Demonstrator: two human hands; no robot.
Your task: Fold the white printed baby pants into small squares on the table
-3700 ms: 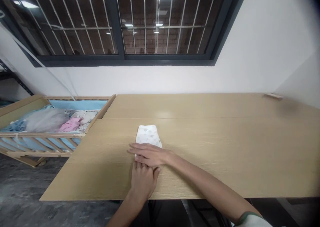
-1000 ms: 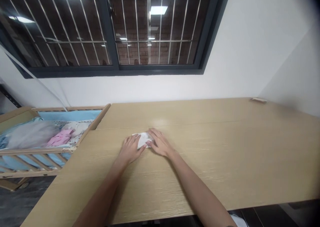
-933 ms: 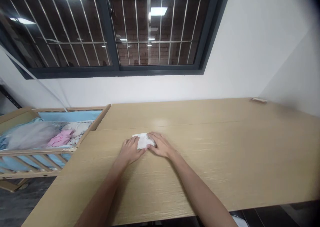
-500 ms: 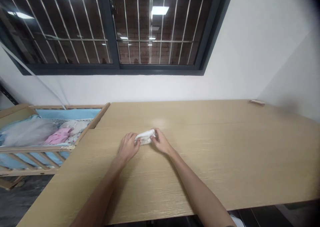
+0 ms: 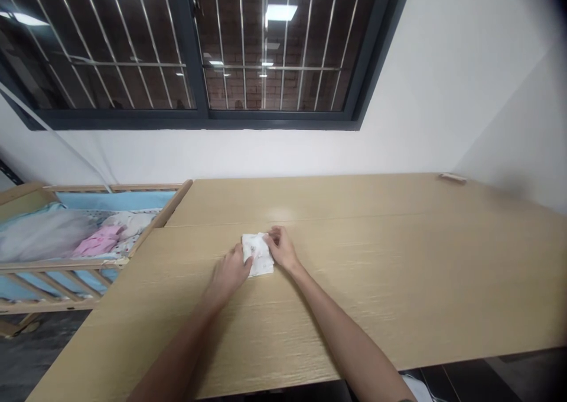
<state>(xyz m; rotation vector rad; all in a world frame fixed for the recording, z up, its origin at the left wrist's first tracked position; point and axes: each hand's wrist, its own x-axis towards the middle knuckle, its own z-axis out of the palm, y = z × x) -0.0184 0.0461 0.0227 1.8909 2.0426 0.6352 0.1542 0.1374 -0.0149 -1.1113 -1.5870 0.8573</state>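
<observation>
Under a dark-framed window [image 5: 191, 42] with metal bars, a pale wooden table [image 5: 376, 272] runs along the white wall, with a wooden crib [image 5: 48, 266] holding a pink cloth [image 5: 100, 241] beside its left end; on the table, between the person's two hands, lies a small folded white cloth [image 5: 258, 253] with a faint print, the left hand [image 5: 231, 268] half curled at its left edge, thumb over the near corner, and the right hand [image 5: 282, 249] nearly closed, thumb and fingers pinching its far right corner
</observation>
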